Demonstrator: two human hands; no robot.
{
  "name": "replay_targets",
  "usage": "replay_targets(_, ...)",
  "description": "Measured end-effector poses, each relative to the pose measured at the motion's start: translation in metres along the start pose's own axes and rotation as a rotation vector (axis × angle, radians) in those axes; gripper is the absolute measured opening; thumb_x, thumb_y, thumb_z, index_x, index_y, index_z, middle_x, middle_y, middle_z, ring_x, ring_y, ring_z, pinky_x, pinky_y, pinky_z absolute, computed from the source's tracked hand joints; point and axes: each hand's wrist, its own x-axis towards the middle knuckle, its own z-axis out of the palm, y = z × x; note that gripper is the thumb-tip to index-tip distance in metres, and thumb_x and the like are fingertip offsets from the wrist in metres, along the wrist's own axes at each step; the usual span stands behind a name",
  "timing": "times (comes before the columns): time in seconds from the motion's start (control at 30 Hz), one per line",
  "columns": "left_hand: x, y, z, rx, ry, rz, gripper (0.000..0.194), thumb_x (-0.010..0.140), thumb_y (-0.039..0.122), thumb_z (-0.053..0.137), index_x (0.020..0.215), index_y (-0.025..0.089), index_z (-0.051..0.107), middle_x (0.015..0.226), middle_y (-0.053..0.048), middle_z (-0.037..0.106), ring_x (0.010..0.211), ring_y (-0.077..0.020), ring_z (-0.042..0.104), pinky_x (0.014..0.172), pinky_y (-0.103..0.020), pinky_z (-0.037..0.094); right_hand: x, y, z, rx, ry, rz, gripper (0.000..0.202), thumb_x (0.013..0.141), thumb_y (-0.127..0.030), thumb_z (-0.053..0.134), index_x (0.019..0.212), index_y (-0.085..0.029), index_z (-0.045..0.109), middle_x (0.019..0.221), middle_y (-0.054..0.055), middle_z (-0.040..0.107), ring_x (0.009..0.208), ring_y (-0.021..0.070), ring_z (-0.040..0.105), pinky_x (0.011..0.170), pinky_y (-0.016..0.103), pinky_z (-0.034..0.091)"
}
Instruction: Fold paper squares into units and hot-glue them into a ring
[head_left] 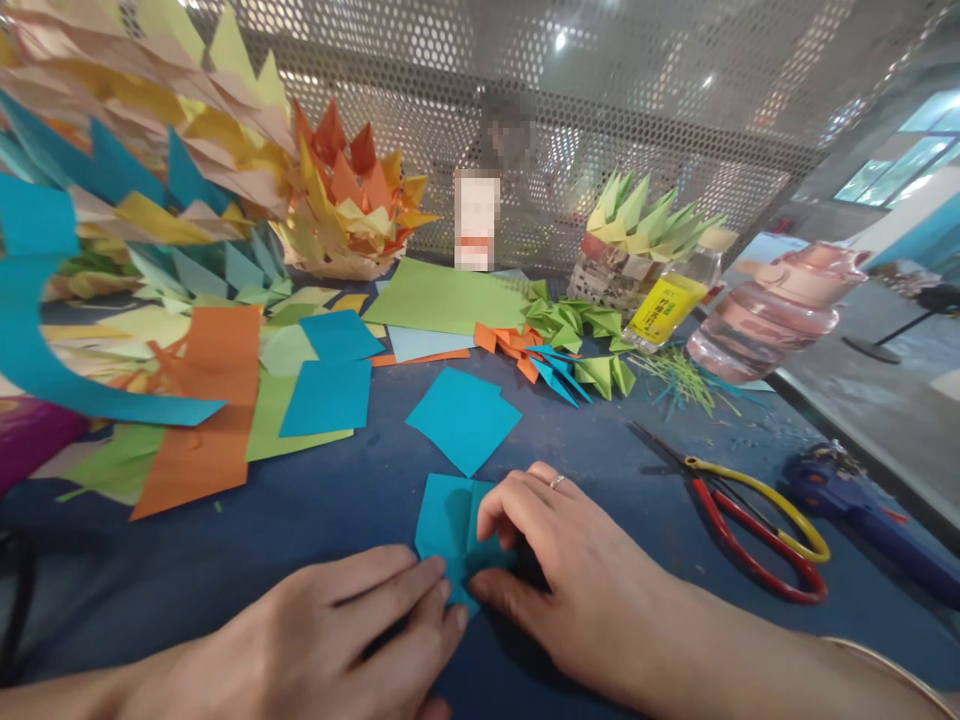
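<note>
Counter (585, 445), dark blue, carries the work. Left hand (364, 610): fingers together, tips down; can't tell if it grips. Right hand (559, 545): curled, thumb apart from index; pinch unclear. Loose blue paper squares (465, 420): just beyond the hands. Part-folded blue paper (442, 515): on counter between the hands, both touching it. Step looks like folding; next move calls for matching edges, then firmly pressing the crease.

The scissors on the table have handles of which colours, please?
A red handle and a yellow handle, clearest in the head view.

Open lane between right hand (559, 540) and scissors (750, 522); blue tool (862, 515) blocks beyond.
</note>
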Motion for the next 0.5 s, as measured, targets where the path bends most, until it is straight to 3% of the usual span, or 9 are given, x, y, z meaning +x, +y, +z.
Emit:
replay_targets(0.13, 0.003, -0.006, -0.007, 0.040, -0.022, 0.108, 0.019, 0.094, 0.029, 0.058, 0.101, 0.016, 0.070, 0.098, 0.004, 0.073, 0.094, -0.0159, 0.064, 0.091, -0.031, 0.046, 0.002, 0.003, -0.015, 0.040, -0.111, 0.019, 0.021, 0.086, -0.016, 0.067, 0.093, -0.021, 0.049, 0.096, 0.000, 0.059, 0.093, 0.0184, 0.050, 0.083, 0.032, 0.038)
replay_targets(0.4, 0.001, -0.008, -0.010, 0.058, -0.006, 0.065, 0.025, 0.095, 0.036, 0.054, 0.106, 0.020, 0.070, 0.100, 0.005, 0.073, 0.100, -0.0133, 0.063, 0.099, -0.026, 0.044, 0.004, 0.004, -0.027, 0.059, -0.188, 0.028, 0.022, 0.085, -0.003, 0.061, 0.094, -0.020, 0.050, 0.099, 0.001, 0.057, 0.095, 0.0161, 0.050, 0.085, 0.030, 0.039)
replay_targets(0.5, -0.009, -0.009, -0.008, 0.086, -0.078, 0.100, 0.030, 0.092, 0.033, 0.057, 0.116, 0.020, 0.066, 0.110, 0.003, 0.070, 0.113, -0.0163, 0.059, 0.104, -0.027, 0.043, 0.005, 0.003, -0.028, 0.062, -0.196, 0.033, 0.020, 0.086, -0.004, 0.060, 0.095, -0.020, 0.050, 0.099, 0.000, 0.057, 0.094, 0.0159, 0.051, 0.085, 0.030, 0.039)
